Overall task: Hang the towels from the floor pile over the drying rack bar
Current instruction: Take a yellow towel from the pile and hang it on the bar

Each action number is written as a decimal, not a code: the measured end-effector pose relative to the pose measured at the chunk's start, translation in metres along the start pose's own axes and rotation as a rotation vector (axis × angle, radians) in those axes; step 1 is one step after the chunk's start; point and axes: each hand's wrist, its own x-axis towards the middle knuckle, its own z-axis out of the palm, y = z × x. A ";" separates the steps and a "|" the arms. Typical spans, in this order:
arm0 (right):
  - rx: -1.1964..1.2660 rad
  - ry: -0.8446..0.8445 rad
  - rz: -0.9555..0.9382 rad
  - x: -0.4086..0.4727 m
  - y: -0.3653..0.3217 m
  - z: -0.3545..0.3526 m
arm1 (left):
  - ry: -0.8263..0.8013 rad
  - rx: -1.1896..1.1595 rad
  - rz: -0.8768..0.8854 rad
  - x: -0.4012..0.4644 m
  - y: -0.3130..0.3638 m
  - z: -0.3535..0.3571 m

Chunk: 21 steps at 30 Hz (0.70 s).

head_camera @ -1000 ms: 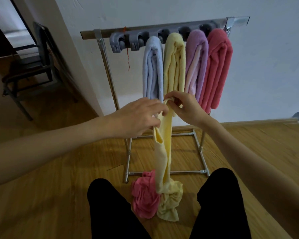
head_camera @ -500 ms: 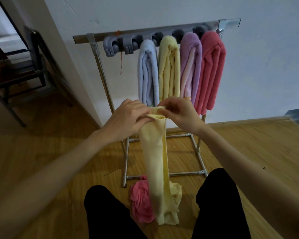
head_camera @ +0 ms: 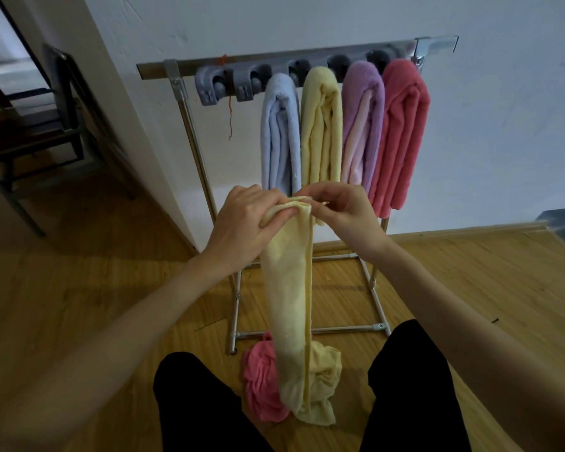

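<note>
A pale yellow towel (head_camera: 291,288) hangs in a long strip from my two hands down to the floor. My left hand (head_camera: 245,223) grips its top edge on the left, and my right hand (head_camera: 343,210) pinches the same edge on the right. Its lower end lies bunched on the floor next to a crumpled pink towel (head_camera: 261,386). Behind my hands stands the drying rack, whose top bar (head_camera: 183,65) carries several folded towels: light blue (head_camera: 281,138), yellow (head_camera: 320,132), purple (head_camera: 362,122) and pink-red (head_camera: 402,132).
The rack's metal legs and base frame (head_camera: 340,328) stand on the wooden floor against a white wall. A grey clip holder (head_camera: 229,86) fills the bar's left part. A dark chair (head_camera: 36,132) stands far left. My black-clad knees (head_camera: 203,402) flank the floor pile.
My hands have spread the yellow towel's top edge wider and flatter, so the strip hangs broader. The view has tilted slightly downward.
</note>
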 end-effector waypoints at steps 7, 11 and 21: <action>0.183 -0.018 0.088 -0.002 0.000 0.000 | 0.071 0.036 -0.100 0.004 0.000 0.002; 0.157 0.040 0.062 0.000 0.001 0.005 | 0.089 0.023 -0.131 0.010 0.003 0.002; 0.211 0.246 0.276 0.007 0.015 0.019 | -0.168 -0.548 -0.640 -0.049 -0.022 0.026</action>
